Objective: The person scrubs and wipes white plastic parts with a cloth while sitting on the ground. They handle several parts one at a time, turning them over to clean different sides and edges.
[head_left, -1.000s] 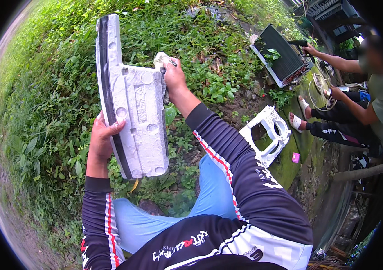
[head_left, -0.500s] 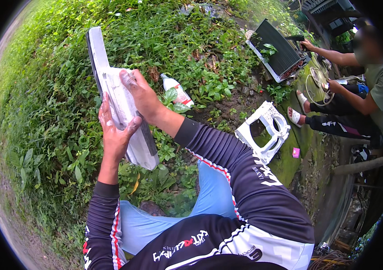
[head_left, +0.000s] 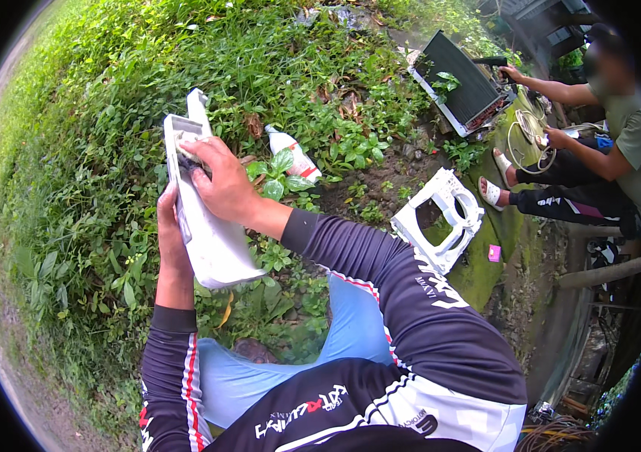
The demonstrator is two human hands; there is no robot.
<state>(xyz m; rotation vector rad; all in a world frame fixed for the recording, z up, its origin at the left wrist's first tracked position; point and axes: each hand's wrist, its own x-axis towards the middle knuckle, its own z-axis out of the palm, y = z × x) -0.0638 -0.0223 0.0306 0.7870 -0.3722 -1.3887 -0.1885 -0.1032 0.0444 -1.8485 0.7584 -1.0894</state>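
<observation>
White plastic panel [head_left: 211,226] now turned edge-on, right hand [head_left: 222,184] clasping its top, left hand [head_left: 170,233] gripping beneath

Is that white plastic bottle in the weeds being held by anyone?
No, the white plastic bottle lies alone among the plants, while both hands grip the long white plastic panel.

- We are wearing a black long-sleeved jersey that is reaching down to both wrists.
- Thin red and white stripes are running along each sleeve, from cuff to shoulder.
- White and red lettering is showing across the chest and on the right sleeve.
- White panels are showing low on the jersey's front.
- We are wearing light blue trousers.
- Our left hand [head_left: 172,233] and right hand [head_left: 222,184] are going bare, without gloves.
</observation>
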